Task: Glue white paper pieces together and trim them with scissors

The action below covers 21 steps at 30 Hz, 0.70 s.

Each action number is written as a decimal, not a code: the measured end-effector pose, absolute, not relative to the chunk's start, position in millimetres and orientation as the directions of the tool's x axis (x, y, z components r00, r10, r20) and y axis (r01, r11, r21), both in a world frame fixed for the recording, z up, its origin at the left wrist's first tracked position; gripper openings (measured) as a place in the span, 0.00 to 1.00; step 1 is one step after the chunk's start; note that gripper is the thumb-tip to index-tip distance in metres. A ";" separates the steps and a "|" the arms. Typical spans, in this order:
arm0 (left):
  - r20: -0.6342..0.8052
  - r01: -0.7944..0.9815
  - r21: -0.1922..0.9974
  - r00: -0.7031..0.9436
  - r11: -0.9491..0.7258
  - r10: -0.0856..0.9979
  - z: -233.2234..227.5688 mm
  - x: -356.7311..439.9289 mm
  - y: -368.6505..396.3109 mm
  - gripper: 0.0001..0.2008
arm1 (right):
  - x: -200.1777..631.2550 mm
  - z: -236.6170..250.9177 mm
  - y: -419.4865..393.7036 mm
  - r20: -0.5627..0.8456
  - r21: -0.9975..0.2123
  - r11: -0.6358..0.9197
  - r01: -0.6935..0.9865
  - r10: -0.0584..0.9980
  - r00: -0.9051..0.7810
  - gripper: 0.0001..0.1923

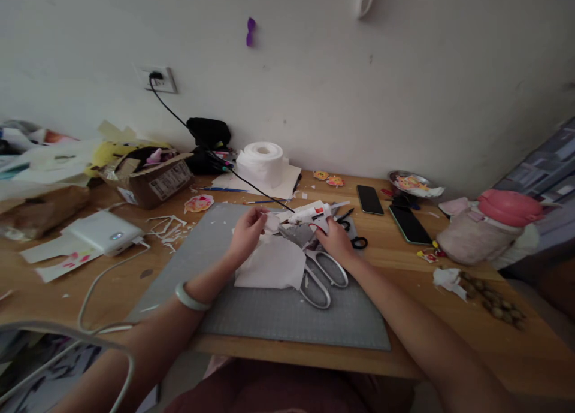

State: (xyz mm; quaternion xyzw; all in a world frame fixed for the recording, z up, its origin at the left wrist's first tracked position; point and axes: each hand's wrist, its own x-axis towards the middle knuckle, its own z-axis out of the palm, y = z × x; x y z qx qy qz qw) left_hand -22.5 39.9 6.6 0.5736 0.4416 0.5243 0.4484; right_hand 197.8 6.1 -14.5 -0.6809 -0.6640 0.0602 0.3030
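My right hand point(335, 240) is closed round the handle of a white hot glue gun point(309, 214), whose nozzle points left. My left hand point(248, 230) pinches a small white paper piece point(272, 223) right by that nozzle. Beneath both hands lies a larger sheet of white paper point(269, 263) on the grey cutting mat point(287, 323). Large scissors with grey handles point(317, 287) rest on the mat, just below my right hand. A second pair of scissors with black handles point(359, 243) lies to its right.
A paper roll point(262, 164) stands behind the mat, and a black cable point(251, 185) runs from the wall socket point(158, 79) towards the glue gun. To the left are a cardboard box point(148, 176) and a white power bank point(105, 232). Two phones point(369, 199), a metal bowl point(408, 182) and a pink-lidded bottle point(483, 233) stand right.
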 end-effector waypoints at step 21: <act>0.206 -0.011 0.978 -0.023 -0.206 0.978 10.2 -21.9 35.6 0.08 | 200.1 -21.0 9.3 0.401 -0.587 0.124 0.800 0.903 0.155 0.13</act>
